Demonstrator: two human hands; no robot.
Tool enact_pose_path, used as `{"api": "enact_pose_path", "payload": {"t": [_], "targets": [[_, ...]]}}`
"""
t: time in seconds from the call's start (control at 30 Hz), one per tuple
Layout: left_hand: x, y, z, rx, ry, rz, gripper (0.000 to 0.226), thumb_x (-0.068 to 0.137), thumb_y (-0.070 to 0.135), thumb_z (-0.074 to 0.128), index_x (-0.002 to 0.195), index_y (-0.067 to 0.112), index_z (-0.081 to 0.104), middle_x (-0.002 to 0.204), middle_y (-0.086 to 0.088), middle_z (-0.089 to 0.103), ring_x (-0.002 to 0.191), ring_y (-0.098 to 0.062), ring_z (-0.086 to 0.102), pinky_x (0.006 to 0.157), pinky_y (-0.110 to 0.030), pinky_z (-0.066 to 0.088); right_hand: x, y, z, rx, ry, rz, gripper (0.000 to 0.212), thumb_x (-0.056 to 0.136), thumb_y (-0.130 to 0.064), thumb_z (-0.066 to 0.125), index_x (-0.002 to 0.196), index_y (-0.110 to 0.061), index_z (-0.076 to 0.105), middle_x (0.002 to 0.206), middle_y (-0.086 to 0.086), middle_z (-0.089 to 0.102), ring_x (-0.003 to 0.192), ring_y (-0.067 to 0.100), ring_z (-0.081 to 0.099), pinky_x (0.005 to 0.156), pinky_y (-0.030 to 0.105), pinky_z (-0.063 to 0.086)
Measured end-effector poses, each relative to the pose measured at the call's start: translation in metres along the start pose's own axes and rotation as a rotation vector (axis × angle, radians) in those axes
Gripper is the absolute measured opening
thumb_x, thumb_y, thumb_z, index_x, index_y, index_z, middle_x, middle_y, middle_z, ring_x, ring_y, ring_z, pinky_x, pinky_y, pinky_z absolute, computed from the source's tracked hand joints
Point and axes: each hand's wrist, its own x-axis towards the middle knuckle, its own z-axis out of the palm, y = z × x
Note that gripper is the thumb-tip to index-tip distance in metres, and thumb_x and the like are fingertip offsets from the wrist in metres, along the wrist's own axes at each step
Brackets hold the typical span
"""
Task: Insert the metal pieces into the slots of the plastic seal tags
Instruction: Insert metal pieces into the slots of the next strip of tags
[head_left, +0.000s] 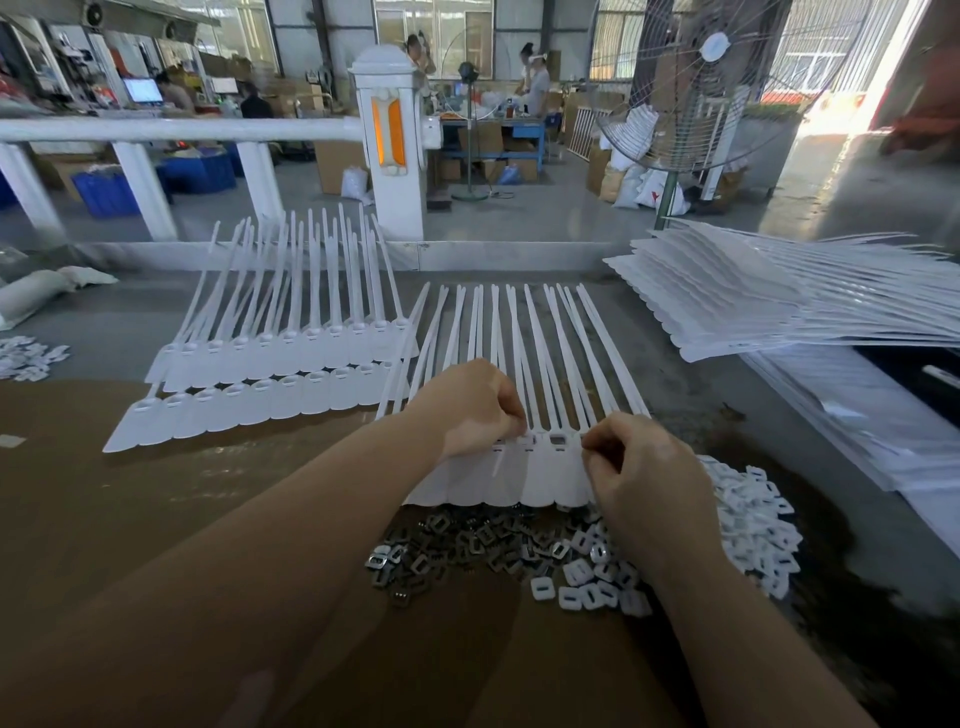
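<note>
A joined row of white plastic seal tags (540, 478) lies flat in front of me, its long tails pointing away. My left hand (475, 405) has its fingers curled, the fingertips pressing at a slot near the row's middle. My right hand (631, 467) is curled over the row's right end, fingertips pinched together at a slot; what they pinch is hidden. One slot (558, 440) between the hands shows dark. A heap of small metal pieces (457, 551) lies just below the row.
White plastic caps (753, 525) are heaped to the right of the metal pieces. Two more rows of seal tags (280, 374) lie at left. A stack of tag sheets (769, 301) sits at right, a standing fan (691, 88) behind it. Brown cardboard (156, 493) covers the table.
</note>
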Motion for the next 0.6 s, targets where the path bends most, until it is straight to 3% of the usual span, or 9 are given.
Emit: {"api": "enact_pose_path", "payload": {"t": [0.37,0.6], "targets": [[0.001,-0.006,0.011,-0.087,0.067,-0.032,0.009,0.084,0.021,0.068,0.09,0.017,0.073,0.093,0.003,0.069,0.089,-0.014,0.062,0.081,-0.028,0.051,0.0,0.001,0.001,0.008,0.0,0.005,0.007,0.088,-0.015,0.058,0.088,-0.015,0.065,0.087,-0.003,0.063,0.084,0.014,0.054,0.071,0.026,0.044],[0.004,-0.005,0.008,-0.149,0.005,-0.077,0.006,0.081,0.018,0.07,0.086,0.015,0.072,0.092,-0.001,0.07,0.09,-0.016,0.062,0.083,-0.031,0.053,0.0,0.001,0.0,0.012,-0.005,0.006,0.007,0.088,-0.016,0.058,0.089,-0.015,0.065,0.088,-0.003,0.063,0.085,0.014,0.055,0.074,0.03,0.048]]}}
